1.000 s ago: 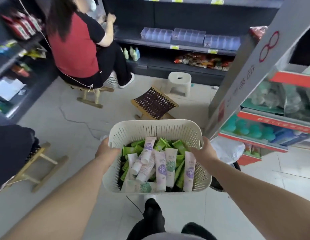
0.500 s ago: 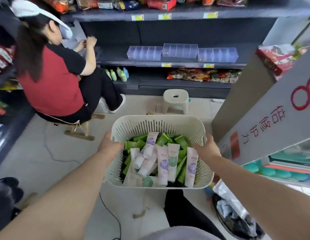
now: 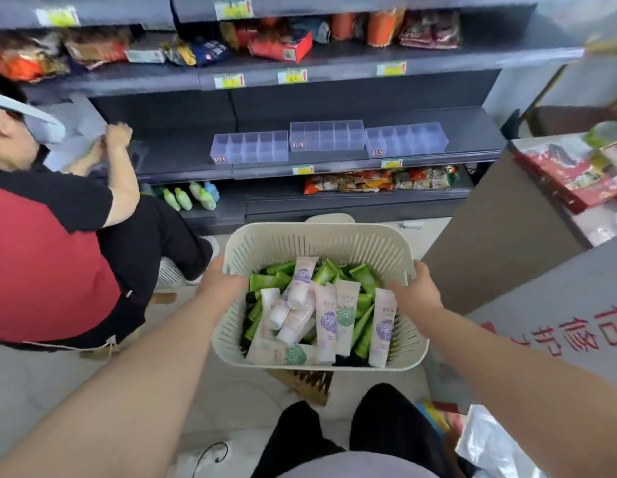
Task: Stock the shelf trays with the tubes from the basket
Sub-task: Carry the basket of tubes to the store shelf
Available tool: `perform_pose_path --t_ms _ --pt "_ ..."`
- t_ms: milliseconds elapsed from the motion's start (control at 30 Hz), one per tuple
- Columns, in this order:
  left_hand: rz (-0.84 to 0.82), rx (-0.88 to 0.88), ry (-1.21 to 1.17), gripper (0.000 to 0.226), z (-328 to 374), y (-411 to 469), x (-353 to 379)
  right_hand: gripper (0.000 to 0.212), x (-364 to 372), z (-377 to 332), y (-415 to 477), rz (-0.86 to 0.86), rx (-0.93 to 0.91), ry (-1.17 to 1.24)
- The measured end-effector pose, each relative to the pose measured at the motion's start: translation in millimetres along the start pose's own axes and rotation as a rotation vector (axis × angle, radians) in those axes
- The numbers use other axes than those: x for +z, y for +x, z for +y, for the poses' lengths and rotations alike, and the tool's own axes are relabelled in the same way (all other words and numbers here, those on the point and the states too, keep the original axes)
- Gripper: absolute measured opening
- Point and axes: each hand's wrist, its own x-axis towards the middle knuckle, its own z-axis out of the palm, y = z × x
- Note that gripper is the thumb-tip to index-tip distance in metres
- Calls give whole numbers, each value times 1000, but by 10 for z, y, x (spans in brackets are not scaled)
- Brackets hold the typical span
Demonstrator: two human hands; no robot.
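I carry a cream slotted basket (image 3: 334,241) in front of me at waist height. My left hand (image 3: 220,286) grips its left rim and my right hand (image 3: 417,291) grips its right rim. Inside lie several tubes (image 3: 326,315), white-pink ones with purple or green labels on top of green ones. Three clear divided trays (image 3: 326,138) stand side by side on the dark middle shelf ahead, and their compartments hold nothing.
A person in a red and black top (image 3: 48,250) sits at the left, hands at the shelf. Snack packets (image 3: 376,181) fill the lower shelf, small bottles (image 3: 191,198) stand left of them. A grey counter (image 3: 507,236) juts in at the right. A folding stool (image 3: 307,379) is below the basket.
I have walked closer to the shelf with the basket held in both hands. The trays and shelves now fill more of the view, and the seated person is nearer on my left.
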Motion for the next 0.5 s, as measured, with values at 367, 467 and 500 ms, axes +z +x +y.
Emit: perform_pose_path --t_ms 367,467,500 --pt "-44 51 184 55 903 1021 376 69 47 -223 816 14 156 108" --pt "-66 53 226 56 1161 1235 689 73 -62 -201 1187 -13 212 129" --pt "-82 51 238 56 1262 1311 800 74 -114 -202 1326 -15 234 137"
